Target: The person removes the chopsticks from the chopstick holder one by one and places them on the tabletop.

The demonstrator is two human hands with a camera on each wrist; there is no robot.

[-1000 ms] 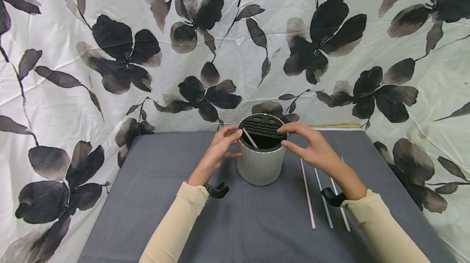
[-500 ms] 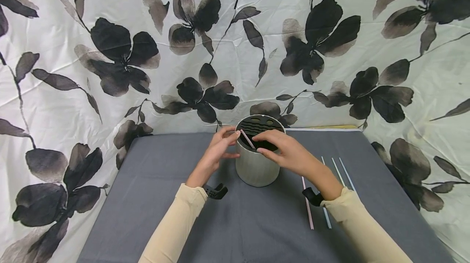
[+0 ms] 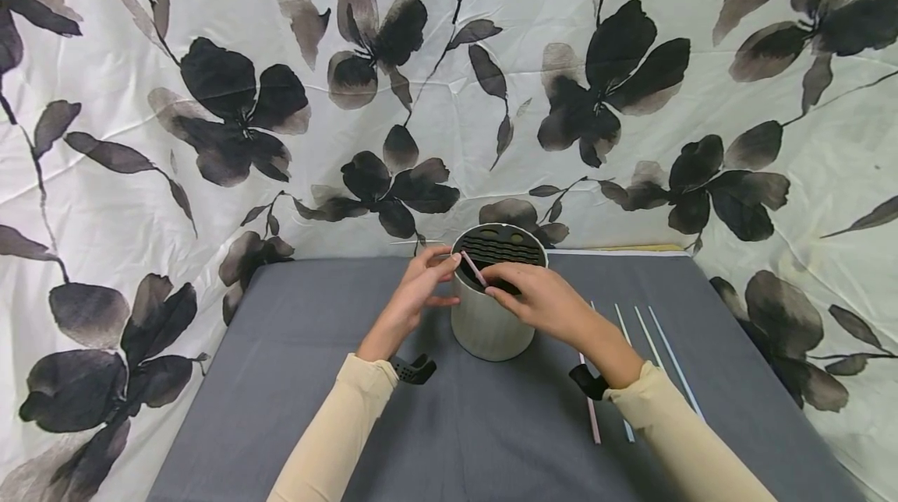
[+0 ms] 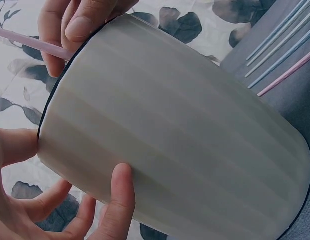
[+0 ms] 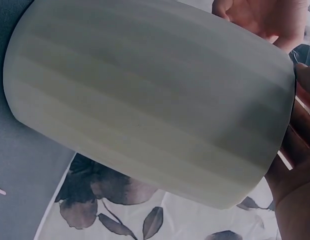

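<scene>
A pale grey cylindrical container (image 3: 491, 330) stands upright on the cloth, with a dark inside and wavy black ridges (image 3: 501, 245) at its back wall. My left hand (image 3: 414, 284) holds it from the left, thumb at the rim and other fingers spread on its side. A pink straw (image 3: 471, 265) leans in its mouth, the upper end poking up near my left thumb. At the front rim, my right hand (image 3: 543, 295) pinches the straw; in the left wrist view its thumb (image 4: 80, 27) lies by the rim, close over the straw. The straw's lower end is hidden inside.
Right of the container, another pink straw (image 3: 594, 424), a pale straw (image 3: 647, 334) and blue straws (image 3: 679, 369) lie on the grey cloth (image 3: 316, 315), partly under my right forearm. A floral curtain (image 3: 435, 81) hangs behind the table.
My right hand has moved left from the container's right rim to the pink straw at the front. The left hand and container hold their place.
</scene>
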